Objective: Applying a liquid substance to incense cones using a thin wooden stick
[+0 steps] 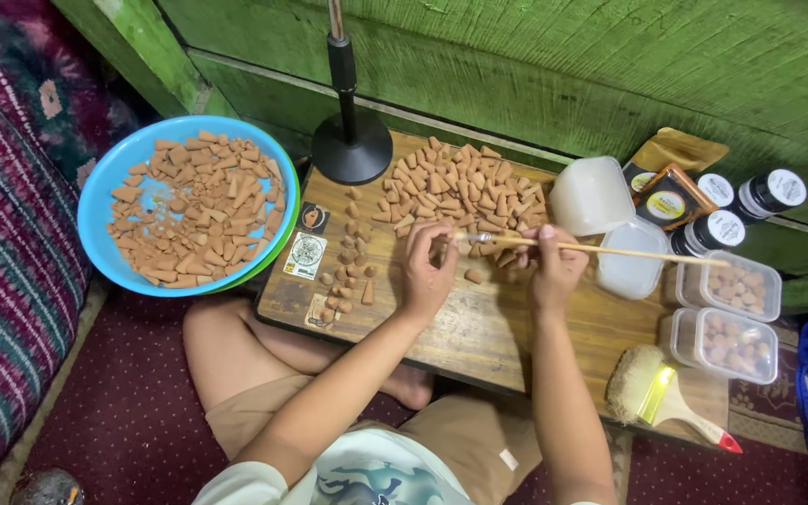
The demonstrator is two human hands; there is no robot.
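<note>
My left hand (425, 266) hovers over the wooden board (497, 327), fingers pinched on a small terracotta cone at the tip of a thin brush. My right hand (554, 266) grips that long wooden-handled brush (610, 250), which lies level and points left. A heap of terracotta cones (465, 192) lies just beyond both hands. Several cones stand upright in columns (348, 266) to the left of my left hand.
A blue bowl (105, 187) full of cones sits at the left. A black stand base (352, 148) is on the board's far corner. At the right are clear plastic boxes (727, 285), dark jars (717, 229), a white lid (591, 194) and a wide paintbrush (666, 397).
</note>
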